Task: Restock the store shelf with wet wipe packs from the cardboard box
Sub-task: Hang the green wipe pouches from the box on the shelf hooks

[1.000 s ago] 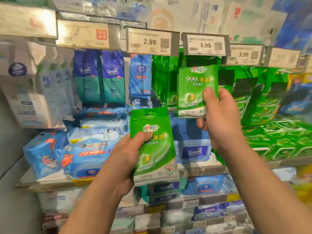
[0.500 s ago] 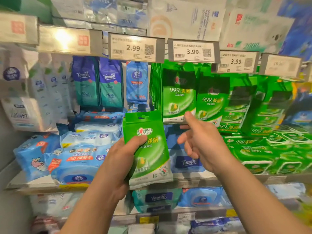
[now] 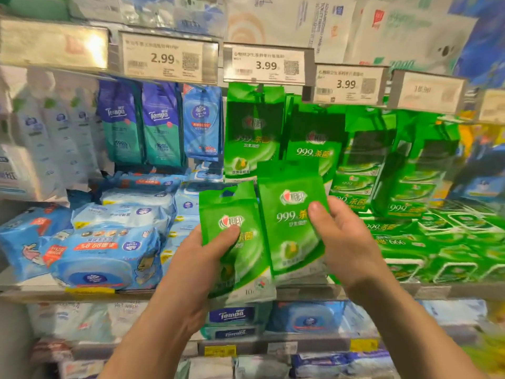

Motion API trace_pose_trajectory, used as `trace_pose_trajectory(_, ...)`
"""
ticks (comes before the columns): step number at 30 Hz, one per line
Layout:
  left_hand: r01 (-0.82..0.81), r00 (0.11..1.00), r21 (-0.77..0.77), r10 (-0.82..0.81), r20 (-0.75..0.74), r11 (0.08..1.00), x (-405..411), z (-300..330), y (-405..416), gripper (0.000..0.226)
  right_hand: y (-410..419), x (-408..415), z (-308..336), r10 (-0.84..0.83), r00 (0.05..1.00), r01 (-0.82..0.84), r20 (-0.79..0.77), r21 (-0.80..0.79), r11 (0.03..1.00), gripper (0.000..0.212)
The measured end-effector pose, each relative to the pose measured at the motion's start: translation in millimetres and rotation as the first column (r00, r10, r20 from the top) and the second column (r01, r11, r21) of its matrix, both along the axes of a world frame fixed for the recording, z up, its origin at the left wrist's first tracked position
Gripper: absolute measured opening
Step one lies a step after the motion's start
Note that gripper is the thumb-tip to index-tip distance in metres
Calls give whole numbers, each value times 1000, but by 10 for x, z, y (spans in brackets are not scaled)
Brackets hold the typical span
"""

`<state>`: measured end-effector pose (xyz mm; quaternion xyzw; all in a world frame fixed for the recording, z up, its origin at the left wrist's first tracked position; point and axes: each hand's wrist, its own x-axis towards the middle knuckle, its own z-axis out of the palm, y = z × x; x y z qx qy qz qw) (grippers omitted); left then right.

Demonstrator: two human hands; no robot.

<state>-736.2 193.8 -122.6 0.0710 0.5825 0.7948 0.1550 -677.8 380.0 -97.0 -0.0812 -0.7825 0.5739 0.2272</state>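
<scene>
Left hand (image 3: 199, 258) and right hand (image 3: 344, 242) each grip a flat green plastic wipe pack (image 3: 240, 247) at centre frame. Green hanging rows (image 3: 314, 138) above look well stocked; these two packs remain to hang.

Both my grips are full: my left grip (image 3: 202, 258) holds one green pack (image 3: 240, 258), my right grip (image 3: 344, 242) another (image 3: 289, 228). Ahead, hanging green packs (image 3: 254, 132) crowd the centre of the frame under the price tags (image 3: 265, 65). Blue packs (image 3: 103, 258) fill the shelf (image 3: 35, 292) at lower left, green stacks (image 3: 437, 242) at right.
</scene>
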Motion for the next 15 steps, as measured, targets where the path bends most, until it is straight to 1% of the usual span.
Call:
trace_pose_trajectory(1, 0, 1000, 2, 0, -8, 1000, 7, 47, 28, 22, 59, 13, 84, -17, 997, 16, -74, -23, 1000, 21)
trace_pose_trajectory(3, 1, 999, -13, -2, -49, 1000, 13, 115, 71, 17, 150, -10, 212, -47, 984, 46, -174, -10, 999, 29)
trace_pose_trajectory(6, -3, 996, -18, 1, -93, 1000, 50, 185, 117, 12, 198, -78, 373, -43, 962, 50, -269, 20, 999, 39)
trace_pose_trajectory(9, -1, 995, -31, -2, -98, 1000, 91, 228, 136, 12, 208, -141, 511, -68, 943, 90, -324, 52, 995, 53)
trace_pose_trajectory(11, 2, 996, -28, -5, -92, 1000, 104, 244, 130, 13, 230, -182, 551, -107, 928, 138, -358, 62, 989, 57)
trace_pose_trajectory(14, 2, 998, -14, -2, -68, 1000, 104, 260, 109, 17, 310, -286, 543, -178, 927, 212, -331, 67, 975, 64)
trace_pose_trajectory(15, 1, 998, -7, -2, -65, 1000, 102, 259, 104, 17, 328, -312, 524, -190, 929, 226, -317, 80, 971, 62)
